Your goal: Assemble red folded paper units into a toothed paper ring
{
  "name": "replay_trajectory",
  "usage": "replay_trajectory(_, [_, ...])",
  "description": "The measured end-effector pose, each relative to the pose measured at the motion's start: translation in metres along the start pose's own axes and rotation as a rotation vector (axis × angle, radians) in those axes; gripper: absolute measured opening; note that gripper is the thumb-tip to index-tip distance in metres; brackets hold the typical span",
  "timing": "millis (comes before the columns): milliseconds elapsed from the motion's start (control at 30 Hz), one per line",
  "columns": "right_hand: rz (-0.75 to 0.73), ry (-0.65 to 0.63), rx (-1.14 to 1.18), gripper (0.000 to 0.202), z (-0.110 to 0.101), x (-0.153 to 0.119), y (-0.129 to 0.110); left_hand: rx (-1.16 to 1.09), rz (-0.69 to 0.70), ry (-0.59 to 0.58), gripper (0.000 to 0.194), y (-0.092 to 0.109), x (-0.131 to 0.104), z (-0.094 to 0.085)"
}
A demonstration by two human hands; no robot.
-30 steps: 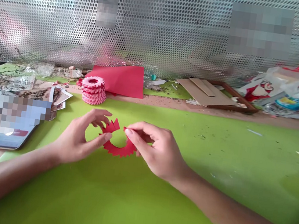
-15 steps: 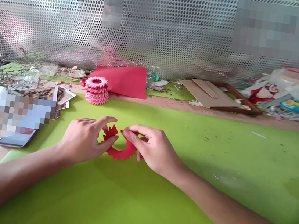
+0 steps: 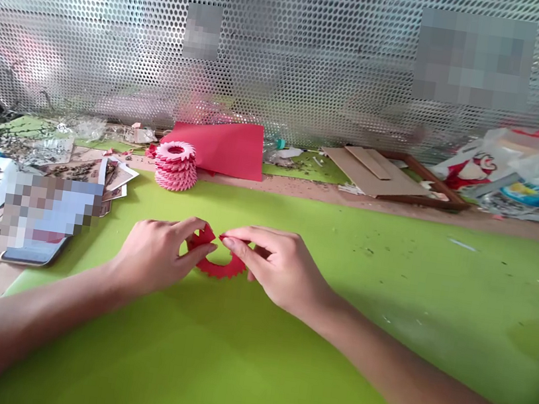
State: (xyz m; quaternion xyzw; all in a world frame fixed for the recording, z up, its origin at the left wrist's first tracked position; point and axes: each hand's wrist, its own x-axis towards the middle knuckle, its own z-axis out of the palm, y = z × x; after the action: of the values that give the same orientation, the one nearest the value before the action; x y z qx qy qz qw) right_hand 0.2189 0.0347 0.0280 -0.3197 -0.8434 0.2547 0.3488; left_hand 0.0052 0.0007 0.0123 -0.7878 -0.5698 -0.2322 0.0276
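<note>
Between my two hands, a red paper ring with a toothed outer edge (image 3: 220,268) is held above the green table mat (image 3: 237,358). It is split at the top, and its two ends point towards each other with a small gap. My left hand (image 3: 155,249) pinches the left end between thumb and forefinger. The right end is pinched by the thumb and fingertips of my right hand (image 3: 280,267). Behind my left hand stands a stack of pink and white toothed paper rings (image 3: 175,172), untouched.
A red paper sheet (image 3: 229,149) leans by the perforated metal wall (image 3: 290,51). To the left lie a phone (image 3: 34,256), photos (image 3: 120,177) and dried plant bits. Cardboard pieces (image 3: 377,180) and plastic bags (image 3: 529,175) sit at the back right.
My left forefinger has come down onto the ring's left end, where it was raised before. The ring is tilted flatter to view. My right hand keeps its pinch.
</note>
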Motion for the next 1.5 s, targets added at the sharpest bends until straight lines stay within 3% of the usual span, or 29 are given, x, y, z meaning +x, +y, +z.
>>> replay_trajectory(400, [-0.153,-0.026,-0.051,0.018,-0.003,-0.003,-0.004,0.103,0.202,0.214,0.014,0.006,-0.002,-0.003])
replay_trajectory(800, [-0.273,0.025,-0.165,0.015,-0.002,-0.007,-0.005,0.103,0.381,0.267,0.015,0.002,-0.005,-0.007])
replay_trajectory(933, [-0.264,0.027,-0.186,0.012,-0.002,-0.007,-0.006,-0.088,0.275,0.166,0.024,0.002,-0.005,-0.007])
replay_trajectory(1000, [-0.282,0.054,-0.228,0.012,-0.004,-0.007,-0.007,-0.336,0.147,0.046,0.035,0.001,-0.004,-0.009])
replay_trajectory(1133, [-0.396,0.115,-0.379,0.012,-0.009,-0.008,-0.008,-0.805,-0.022,-0.146,0.034,-0.003,0.001,-0.015])
replay_trajectory(1233, [-0.494,0.090,-0.497,0.014,-0.013,-0.009,-0.009,-0.945,-0.025,-0.267,0.040,-0.004,0.000,-0.016])
replay_trajectory(1333, [-0.573,0.049,-0.570,0.012,-0.015,-0.010,-0.012,-0.946,0.007,-0.334,0.044,-0.001,-0.005,-0.016])
replay_trajectory(1500, [-0.670,0.116,-0.596,0.014,-0.018,-0.014,-0.024,-0.989,0.086,-0.283,0.044,0.008,-0.017,-0.018])
